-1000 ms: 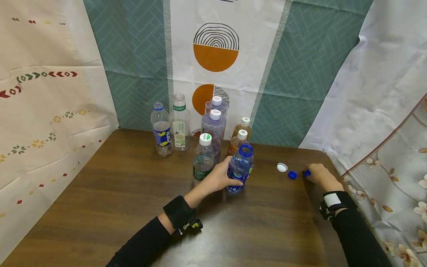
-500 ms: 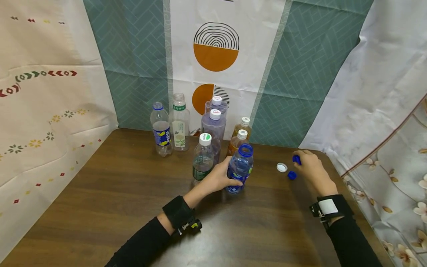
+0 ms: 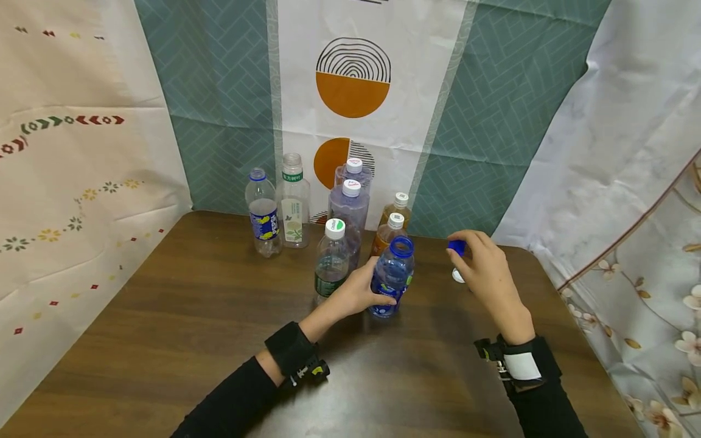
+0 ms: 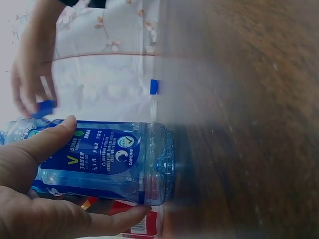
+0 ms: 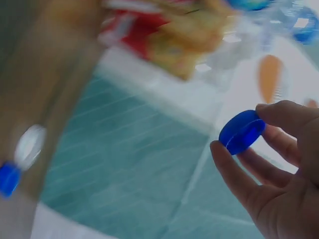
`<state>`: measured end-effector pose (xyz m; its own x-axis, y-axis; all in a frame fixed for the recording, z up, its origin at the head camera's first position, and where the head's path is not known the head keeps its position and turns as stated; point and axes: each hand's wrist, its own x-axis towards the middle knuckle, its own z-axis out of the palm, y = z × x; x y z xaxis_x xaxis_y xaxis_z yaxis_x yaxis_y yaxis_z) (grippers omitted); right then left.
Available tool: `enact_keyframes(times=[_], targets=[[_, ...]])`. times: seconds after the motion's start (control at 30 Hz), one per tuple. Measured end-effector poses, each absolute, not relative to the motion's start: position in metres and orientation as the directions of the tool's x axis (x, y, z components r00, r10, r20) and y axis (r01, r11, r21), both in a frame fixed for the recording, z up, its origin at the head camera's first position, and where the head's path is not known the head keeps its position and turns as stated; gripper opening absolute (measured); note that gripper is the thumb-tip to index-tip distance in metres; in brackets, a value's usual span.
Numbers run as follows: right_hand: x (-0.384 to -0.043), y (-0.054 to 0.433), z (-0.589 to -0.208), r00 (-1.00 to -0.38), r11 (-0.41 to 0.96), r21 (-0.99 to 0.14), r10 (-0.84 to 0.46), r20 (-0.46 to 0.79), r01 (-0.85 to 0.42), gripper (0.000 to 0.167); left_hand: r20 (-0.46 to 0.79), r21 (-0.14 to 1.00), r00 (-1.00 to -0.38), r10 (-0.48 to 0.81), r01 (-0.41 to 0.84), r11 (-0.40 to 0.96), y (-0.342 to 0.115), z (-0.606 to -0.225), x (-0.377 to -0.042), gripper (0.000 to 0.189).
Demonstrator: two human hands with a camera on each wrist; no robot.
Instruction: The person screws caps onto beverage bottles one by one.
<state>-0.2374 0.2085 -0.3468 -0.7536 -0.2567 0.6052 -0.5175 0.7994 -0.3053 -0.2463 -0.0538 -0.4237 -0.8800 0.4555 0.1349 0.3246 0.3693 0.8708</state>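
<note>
My left hand (image 3: pixel 358 293) grips a clear blue bottle (image 3: pixel 395 272) around its labelled body. The bottle stands uncapped on the table, its blue neck ring showing at the top. In the left wrist view the thumb lies over the dark blue label (image 4: pixel 94 149) and a finger runs underneath. To the right of the bottle, my right hand (image 3: pixel 487 277) is raised above the table, pinching a blue bottle cap (image 5: pixel 242 132) between thumb and fingers. The cap's hollow side shows in the right wrist view.
A white cap (image 3: pixel 458 276) and another blue cap (image 5: pixel 9 178) lie on the wooden table (image 3: pixel 219 353). A green-labelled bottle (image 3: pixel 331 261) with a white cap stands beside the left hand. Behind are purple bottles (image 3: pixel 350 210), amber bottles (image 3: pixel 389 233) and two uncapped bottles (image 3: pixel 265 213) at left.
My right hand has lifted the blue cap off the table at the right and carried it left toward the bottle. The left hand and its bottle have stayed in place.
</note>
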Motion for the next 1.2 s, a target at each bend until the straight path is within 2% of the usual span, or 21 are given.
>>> enact_keyframes(times=[0.17,0.4,0.6,0.93,1.2], targets=[[-0.225,0.185,-0.334,-0.695,0.716,-0.377,-0.209,0.688,-0.588,0.027,0.128,0.873,-0.881,0.455,0.318,0.370,-0.053,-0.426,-0.246,0.085],[-0.216,0.158,-0.325,-0.656,0.561,-0.477,-0.166,0.736,-0.677,0.038,0.125,0.884,-0.880,0.458,0.308,0.351,-0.053,-0.426,-0.247,0.086],[-0.215,0.140,-0.330,-0.631,0.468,-0.504,-0.161,0.759,-0.725,0.043,0.125,0.883,-0.877,0.465,0.312,0.351,-0.054,-0.424,-0.246,0.084],[-0.225,0.123,-0.342,-0.636,0.409,-0.540,-0.140,0.759,-0.735,0.039,0.107,0.881,-0.882,0.459,0.298,0.368,-0.053,-0.423,-0.247,0.083],[-0.229,0.119,-0.346,-0.635,0.491,-0.486,-0.193,0.748,-0.723,0.029,0.114,0.874,-0.882,0.457,0.308,0.375,-0.054,-0.424,-0.249,0.083]])
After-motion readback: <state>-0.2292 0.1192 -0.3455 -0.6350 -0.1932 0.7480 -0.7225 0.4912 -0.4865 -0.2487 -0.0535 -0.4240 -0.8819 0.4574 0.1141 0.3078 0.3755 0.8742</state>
